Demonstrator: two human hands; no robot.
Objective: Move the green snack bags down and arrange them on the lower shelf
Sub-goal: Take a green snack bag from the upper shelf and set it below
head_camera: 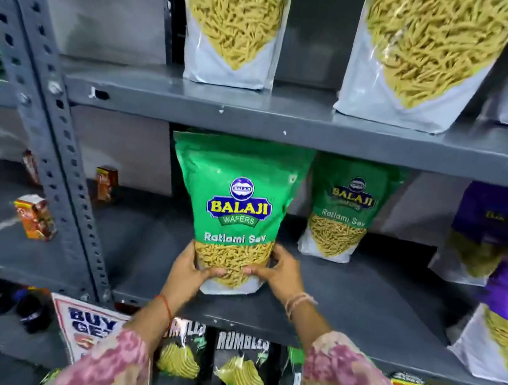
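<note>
A green Balaji Ratlami Sev bag (238, 203) stands upright near the front of the lower grey shelf (360, 306). My left hand (190, 273) and my right hand (277, 274) grip its bottom corners from both sides. A second green bag (346, 207) stands further back on the same shelf, to the right. On the upper shelf (256, 112) two more of these bags stand, one at the middle (232, 28) and one to the right (425, 59); their tops are cut off by the frame.
Purple snack bags (504, 290) fill the lower shelf's right end. Small orange boxes (36, 215) lie on the neighbouring shelf left of the perforated upright (59, 141). Black Rumbles chip bags (239, 365) and a "Buy" sign (83, 328) sit below.
</note>
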